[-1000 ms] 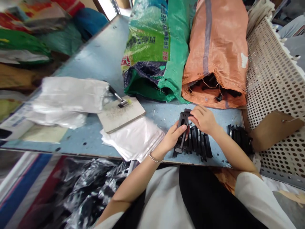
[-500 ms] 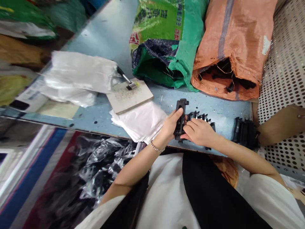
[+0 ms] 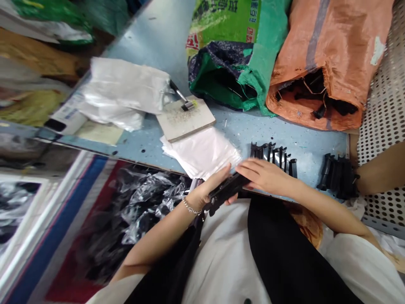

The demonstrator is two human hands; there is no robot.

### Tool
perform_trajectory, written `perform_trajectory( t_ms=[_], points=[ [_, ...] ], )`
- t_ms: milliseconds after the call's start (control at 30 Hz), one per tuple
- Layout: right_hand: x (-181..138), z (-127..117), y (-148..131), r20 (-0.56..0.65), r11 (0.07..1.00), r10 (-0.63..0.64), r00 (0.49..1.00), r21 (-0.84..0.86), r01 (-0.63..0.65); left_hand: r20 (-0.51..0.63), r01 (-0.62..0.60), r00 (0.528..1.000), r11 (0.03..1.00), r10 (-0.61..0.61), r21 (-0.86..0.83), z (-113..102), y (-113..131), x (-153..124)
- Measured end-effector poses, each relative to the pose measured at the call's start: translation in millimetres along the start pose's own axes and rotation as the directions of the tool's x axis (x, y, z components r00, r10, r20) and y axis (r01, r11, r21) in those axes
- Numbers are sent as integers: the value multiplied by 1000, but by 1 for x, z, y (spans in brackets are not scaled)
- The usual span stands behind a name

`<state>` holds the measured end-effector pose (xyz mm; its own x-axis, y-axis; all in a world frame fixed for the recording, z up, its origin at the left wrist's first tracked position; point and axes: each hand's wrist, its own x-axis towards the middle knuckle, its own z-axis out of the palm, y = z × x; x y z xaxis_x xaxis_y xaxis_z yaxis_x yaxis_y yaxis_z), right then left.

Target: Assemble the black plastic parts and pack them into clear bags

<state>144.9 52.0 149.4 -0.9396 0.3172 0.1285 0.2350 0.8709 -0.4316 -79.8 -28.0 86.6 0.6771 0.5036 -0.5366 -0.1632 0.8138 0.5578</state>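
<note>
A long black plastic part (image 3: 228, 188) lies slantwise in my hands, over the table's front edge and close to my body. My left hand (image 3: 207, 189), with a bracelet at the wrist, is wrapped round its lower end. At the upper end, the fingers of my right hand (image 3: 267, 174) are closed over the part, hiding that end. Just beyond my right hand, several similar black parts (image 3: 274, 154) stand in a row on the blue table (image 3: 234, 126). Thin white plastic bags (image 3: 202, 153) are piled beside my left hand.
A flat board (image 3: 186, 123) rests partly on the white bags and carries a dark-handled tool (image 3: 180, 95). Open green (image 3: 265, 55) and orange sacks (image 3: 335, 46) lie behind. More black parts (image 3: 338, 176) stand at right by a perforated panel (image 3: 379, 185). Plastic-wrapped dark items (image 3: 145, 202) sit below the table.
Both hands have brought the black part left and toward my body, and it has turned from nearly upright in view to slanting. The view has shifted slightly, so the table things appear further right.
</note>
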Motion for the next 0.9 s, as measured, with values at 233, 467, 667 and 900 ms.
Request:
perform_trajectory(
  t_ms=[233,467,667,900],
  points=[
    [-15,27,2,29,713,528,849,527,-462,-446,-80,407,518,797,852,-39,3,-16],
    [-8,61,-12,208,-101,767,607,973,-206,-276,194,373,216,886,957,-79,4,-9],
    [2,73,-29,272,-225,727,631,962,-155,-356,150,347,323,868,934,-81,8,-15],
    [26,89,-37,374,-426,530,762,894,-142,-651,-56,420,734,633,677,-101,30,-26]
  ],
)
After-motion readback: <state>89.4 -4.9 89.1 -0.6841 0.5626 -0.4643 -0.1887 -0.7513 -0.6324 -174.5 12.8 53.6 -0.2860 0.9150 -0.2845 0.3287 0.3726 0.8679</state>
